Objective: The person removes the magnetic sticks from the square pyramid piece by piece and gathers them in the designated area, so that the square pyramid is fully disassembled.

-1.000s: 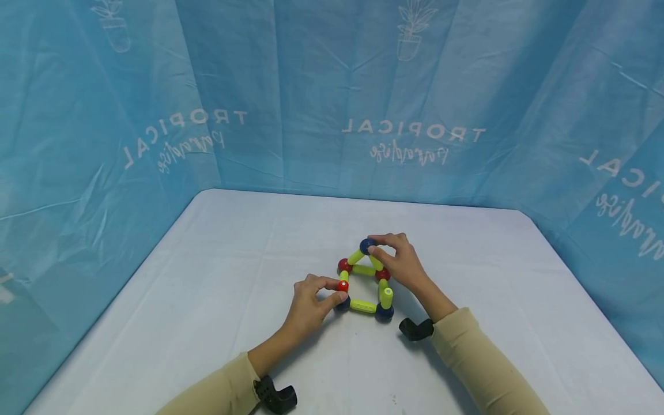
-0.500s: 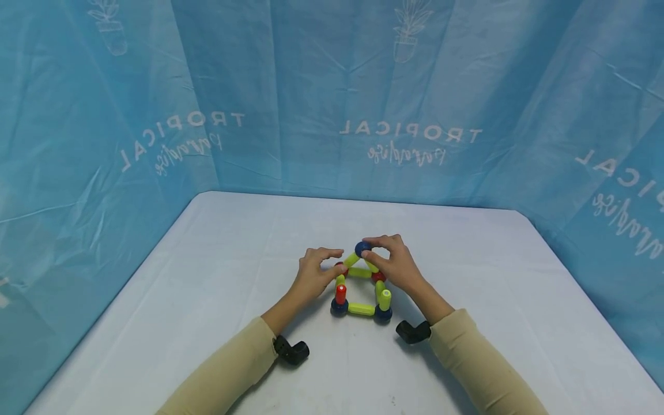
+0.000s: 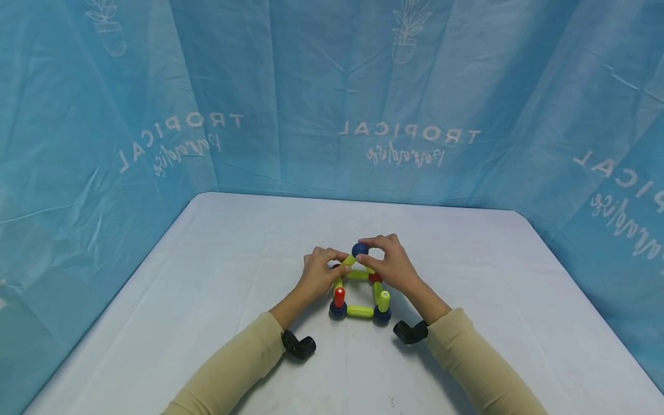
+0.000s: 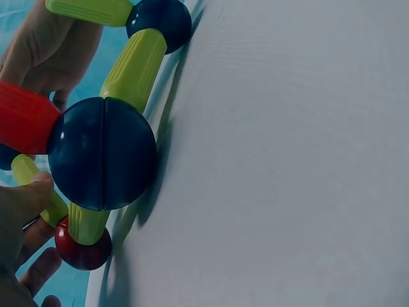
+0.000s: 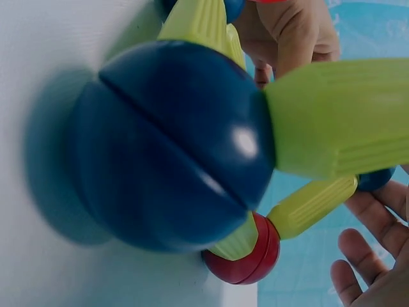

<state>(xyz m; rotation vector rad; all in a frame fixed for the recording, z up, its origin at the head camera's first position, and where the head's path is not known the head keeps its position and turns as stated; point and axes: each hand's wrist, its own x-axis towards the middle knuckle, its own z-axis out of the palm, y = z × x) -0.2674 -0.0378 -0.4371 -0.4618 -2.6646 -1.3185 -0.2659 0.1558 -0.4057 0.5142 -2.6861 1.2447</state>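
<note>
A frame of green rods and balls rests on the table. Its top blue ball [image 3: 360,249] is pinched by the right hand [image 3: 396,266] at the far side. The left hand [image 3: 319,274] pinches the slanting green rod [image 3: 348,261] near the far-left red ball, which its fingers mostly cover; the left wrist view shows thumb and fingers around that rod [image 4: 56,208]. The near corners are blue balls [image 3: 338,311] [image 3: 382,315], joined by a green rod [image 3: 360,311]. A red rod [image 3: 339,297] stands on the left one, a green rod [image 3: 384,301] on the right one.
The white table [image 3: 249,248] lies under the frame and both arms. A blue printed curtain [image 3: 311,86] surrounds its back and sides. Black wrist devices [image 3: 299,346] [image 3: 410,332] sit on both wrists, close to the tabletop.
The left hand has left the red upright rod at the near-left corner, moved away toward the far-left corner and closed on the slanting green rod. The right hand still pinches the top blue ball.
</note>
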